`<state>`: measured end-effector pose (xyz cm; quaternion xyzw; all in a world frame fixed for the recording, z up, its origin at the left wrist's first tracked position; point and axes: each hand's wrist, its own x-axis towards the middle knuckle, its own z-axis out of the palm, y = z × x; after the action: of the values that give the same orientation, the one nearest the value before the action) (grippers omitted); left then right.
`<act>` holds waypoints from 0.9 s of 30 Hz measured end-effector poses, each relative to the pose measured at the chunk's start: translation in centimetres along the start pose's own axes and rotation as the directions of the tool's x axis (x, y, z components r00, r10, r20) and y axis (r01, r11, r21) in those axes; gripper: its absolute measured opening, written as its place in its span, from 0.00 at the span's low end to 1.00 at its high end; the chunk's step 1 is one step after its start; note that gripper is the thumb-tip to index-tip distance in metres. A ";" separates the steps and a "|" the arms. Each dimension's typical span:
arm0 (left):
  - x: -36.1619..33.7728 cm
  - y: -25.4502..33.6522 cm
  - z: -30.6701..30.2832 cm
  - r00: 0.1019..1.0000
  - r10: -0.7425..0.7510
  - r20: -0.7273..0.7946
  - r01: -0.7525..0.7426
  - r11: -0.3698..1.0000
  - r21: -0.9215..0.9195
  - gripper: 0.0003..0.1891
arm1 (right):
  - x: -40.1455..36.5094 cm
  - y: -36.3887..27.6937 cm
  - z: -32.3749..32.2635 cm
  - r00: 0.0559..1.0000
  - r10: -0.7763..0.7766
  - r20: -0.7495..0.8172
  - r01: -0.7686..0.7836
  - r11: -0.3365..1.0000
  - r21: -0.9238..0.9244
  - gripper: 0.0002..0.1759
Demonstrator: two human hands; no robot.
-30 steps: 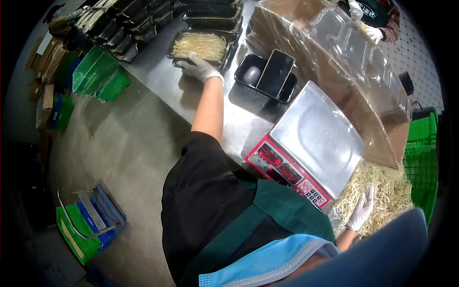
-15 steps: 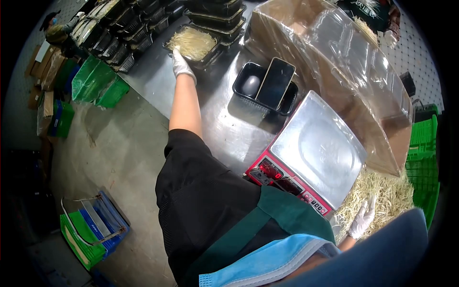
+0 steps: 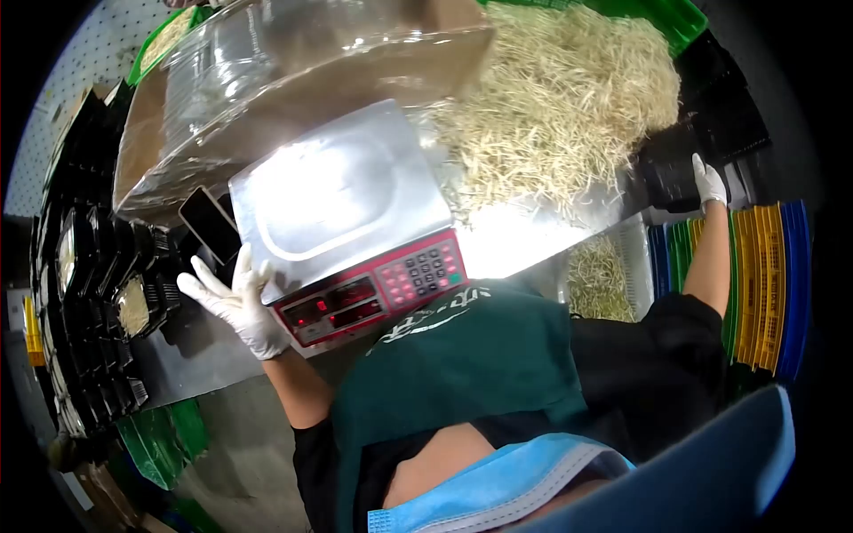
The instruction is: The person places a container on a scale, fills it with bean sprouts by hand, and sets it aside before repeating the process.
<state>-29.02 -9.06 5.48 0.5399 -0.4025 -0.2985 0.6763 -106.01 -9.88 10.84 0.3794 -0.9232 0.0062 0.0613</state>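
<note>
My left hand (image 3: 233, 306), in a white glove, is raised with its fingers spread beside the front left corner of the red and silver weighing scale (image 3: 351, 191); it holds nothing. Behind its fingertips a phone (image 3: 211, 224) rests on a black tray that is partly hidden. Far to the right, my gloved right hand (image 3: 709, 182) reaches out with fingers extended, right at the stacked black trays (image 3: 671, 169). A big heap of bean sprouts (image 3: 560, 98) lies between the scale and those trays. The scale's pan bears nothing, and its red display is lit.
A cardboard box lined with clear plastic (image 3: 293, 80) stands behind the scale. Stacks of filled black trays (image 3: 98, 266) line the far left. Below my right arm are nested coloured crates (image 3: 760, 284) and a white crate holding sprouts (image 3: 641, 266).
My view has swung to the right. My left hand has left the filled sprout tray and come back beside the scale. My right hand has moved from the sprout heap to the black trays.
</note>
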 end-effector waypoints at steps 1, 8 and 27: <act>-0.9 0.3 1.9 0.996 0.036 0.081 -0.036 0.999 -0.005 0.53 | 0.1 0.1 0.3 1.000 -0.010 0.010 0.009 0.993 0.119 0.36; -6.4 1.1 13.5 0.944 -0.022 0.330 -0.026 0.990 0.139 0.46 | -5.0 -2.3 -5.1 0.942 0.145 -0.303 -0.093 0.979 0.179 0.22; -7.6 3.5 11.4 0.894 -0.300 -0.334 0.096 0.855 -0.510 0.23 | -17.2 -28.6 7.2 -0.026 -0.847 -0.531 0.715 -0.387 0.582 0.32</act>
<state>-42.76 -7.41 8.24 0.4437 -0.1090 -0.3410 0.8216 -74.64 -18.64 0.62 0.8924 -0.2382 0.3291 -0.1963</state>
